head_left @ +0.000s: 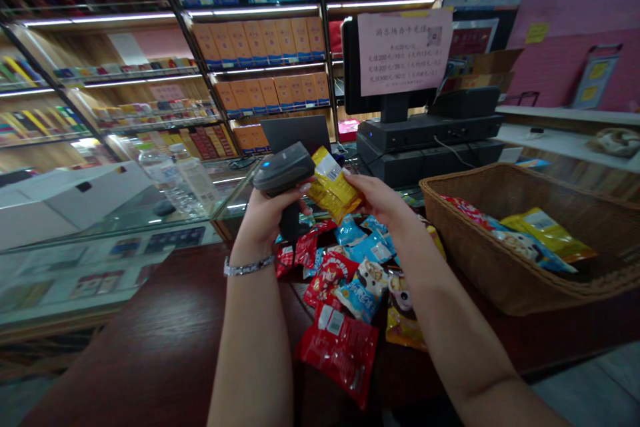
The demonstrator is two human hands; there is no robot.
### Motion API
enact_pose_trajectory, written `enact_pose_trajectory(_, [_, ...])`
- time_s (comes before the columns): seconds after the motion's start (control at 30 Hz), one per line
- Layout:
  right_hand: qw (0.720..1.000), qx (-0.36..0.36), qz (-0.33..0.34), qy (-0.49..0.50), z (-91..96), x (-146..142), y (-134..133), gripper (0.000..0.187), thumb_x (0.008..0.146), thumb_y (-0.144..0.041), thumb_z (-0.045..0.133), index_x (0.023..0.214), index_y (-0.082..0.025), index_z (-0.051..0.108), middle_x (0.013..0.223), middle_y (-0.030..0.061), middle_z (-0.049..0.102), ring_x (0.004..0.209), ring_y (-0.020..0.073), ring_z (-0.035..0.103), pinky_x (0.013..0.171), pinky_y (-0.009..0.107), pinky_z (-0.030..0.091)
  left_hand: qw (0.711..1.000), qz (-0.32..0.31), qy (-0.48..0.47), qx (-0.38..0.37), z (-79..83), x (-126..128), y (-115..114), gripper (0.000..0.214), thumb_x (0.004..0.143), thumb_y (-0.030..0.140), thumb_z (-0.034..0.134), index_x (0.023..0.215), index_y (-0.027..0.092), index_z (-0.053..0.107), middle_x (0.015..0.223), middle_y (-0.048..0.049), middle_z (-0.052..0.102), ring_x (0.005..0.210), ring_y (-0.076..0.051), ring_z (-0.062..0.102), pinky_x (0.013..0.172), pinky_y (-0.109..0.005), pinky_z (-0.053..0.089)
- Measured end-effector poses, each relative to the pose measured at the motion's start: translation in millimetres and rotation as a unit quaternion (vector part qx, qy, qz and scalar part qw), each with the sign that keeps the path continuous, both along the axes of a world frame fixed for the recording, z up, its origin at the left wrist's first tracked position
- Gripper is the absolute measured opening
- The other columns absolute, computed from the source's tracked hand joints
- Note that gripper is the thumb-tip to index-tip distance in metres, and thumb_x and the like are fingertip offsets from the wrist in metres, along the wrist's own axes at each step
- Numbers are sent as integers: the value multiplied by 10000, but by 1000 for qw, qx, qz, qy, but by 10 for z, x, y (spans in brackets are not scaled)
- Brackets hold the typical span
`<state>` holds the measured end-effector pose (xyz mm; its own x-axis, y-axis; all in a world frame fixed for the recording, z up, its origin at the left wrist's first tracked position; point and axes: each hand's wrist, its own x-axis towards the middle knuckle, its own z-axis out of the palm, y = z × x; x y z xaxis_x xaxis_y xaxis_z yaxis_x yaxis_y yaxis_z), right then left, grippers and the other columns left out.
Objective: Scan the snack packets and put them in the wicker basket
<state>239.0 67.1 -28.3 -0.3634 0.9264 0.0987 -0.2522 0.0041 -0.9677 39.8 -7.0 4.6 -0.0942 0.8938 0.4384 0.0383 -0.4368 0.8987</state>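
Note:
My left hand (pixel 267 217) is wrapped round the handle of a black barcode scanner (pixel 285 168), which shows a small blue light on top. Pinched in my right hand (pixel 375 197) is a yellow snack bag (pixel 333 190), its white barcode patch turned up beside the scanner's head. Below both hands lies a loose pile of snack bags. A red bag (pixel 343 350) with a barcode is nearest to me, and a blue bag (pixel 363 290) and another yellow bag (pixel 403 320) lie behind it. My forearms cover part of the pile.
On the right stands a wicker basket (pixel 480 267) holding several snack bags. Behind the pile is a cash-register monitor (pixel 353 67) with a paper sign on it. Plastic bottles (pixel 167 177) and a white box (pixel 75 203) stand on the glass counter at left. Stocked shelves line the back.

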Motion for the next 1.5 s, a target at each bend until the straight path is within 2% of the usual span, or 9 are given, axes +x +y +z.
enact_pose_trajectory(0.07, [999, 3, -17, 30, 2, -8, 5, 354, 894, -516, 625, 1054, -209, 700, 1035, 64, 763, 807, 165, 729, 595, 248, 582, 1000, 2, -12, 17, -1, 14, 10, 356, 652, 261, 788, 976, 148, 694, 1041, -95, 757, 483, -97, 599, 463, -247, 504])
enact_pose_trajectory(0.13, [998, 17, 1, 54, 2, -1, 5, 332, 864, -479, 675, 1090, -237, 679, 1076, 42, 757, 873, 162, 730, 655, 255, 594, 999, 13, -15, 29, 1, 28, 15, 359, 670, 280, 778, 995, 157, 686, 1095, -102, 751, 491, -94, 601, 471, -246, 510])
enact_pose_trajectory(0.27, [997, 31, 30, 70, 17, 29, -7, 471, 658, -284, 860, 1077, -234, 649, 1110, 35, 749, 893, 172, 729, 713, 269, 602, 999, 40, 2, 20, 1, 44, 30, 404, 667, 337, 792, 1014, 163, 683, 1075, -102, 753, 493, -103, 609, 467, -245, 509])
enact_pose_trajectory(0.47, [989, 68, -131, 13, 11, 254, 104, 413, 601, -178, 860, 972, -168, 681, 999, 55, 765, 857, 198, 726, 713, 309, 600, 995, 71, 62, 20, -19, -32, 55, 410, 628, 356, 848, 956, 157, 702, 832, -57, 741, 498, -150, 636, 460, -253, 506])
enact_pose_trajectory(0.63, [963, 138, -221, -65, -72, 543, 258, 401, 560, -231, 884, 916, -143, 721, 969, 65, 771, 871, 222, 721, 796, 364, 595, 973, 41, 228, 2, -10, -70, 6, 292, 652, 322, 833, 873, 148, 754, 669, -25, 705, 482, -150, 600, 492, -264, 514])
enact_pose_trajectory(0.8, [964, 131, -212, -87, -98, 642, 297, 415, 558, -250, 885, 929, -141, 735, 974, 68, 775, 886, 245, 726, 800, 388, 600, 949, 56, 310, 22, -26, 25, 11, 312, 689, 350, 804, 925, 147, 785, 670, -44, 723, 566, -187, 632, 540, -286, 527])
enact_pose_trajectory(1.07, [961, 149, -207, -107, -83, 655, 269, 431, 572, -264, 878, 962, -152, 733, 1022, 66, 776, 937, 257, 733, 834, 391, 604, 949, 75, 304, 13, -60, 68, 29, 299, 714, 361, 783, 912, 138, 774, 612, -32, 685, 542, -165, 597, 553, -280, 518])
enact_pose_trajectory(1.3, [961, 148, -197, -126, -50, 663, 239, 385, 611, -274, 849, 948, -136, 726, 1026, 106, 774, 906, 265, 738, 804, 369, 602, 941, 81, 328, 0, -45, 61, 23, 309, 730, 382, 767, 907, 128, 770, 612, -39, 687, 576, -179, 614, 583, -290, 527])
enact_pose_trajectory(1.5, [956, 164, -200, -137, -70, 709, 277, 476, 565, -319, 880, 982, -150, 724, 1067, 88, 766, 959, 261, 727, 843, 381, 601, 938, 79, 337, 2, -40, 50, 22, 308, 737, 383, 766, 910, 129, 765, 563, -22, 656, 542, -163, 586, 558, -272, 505])
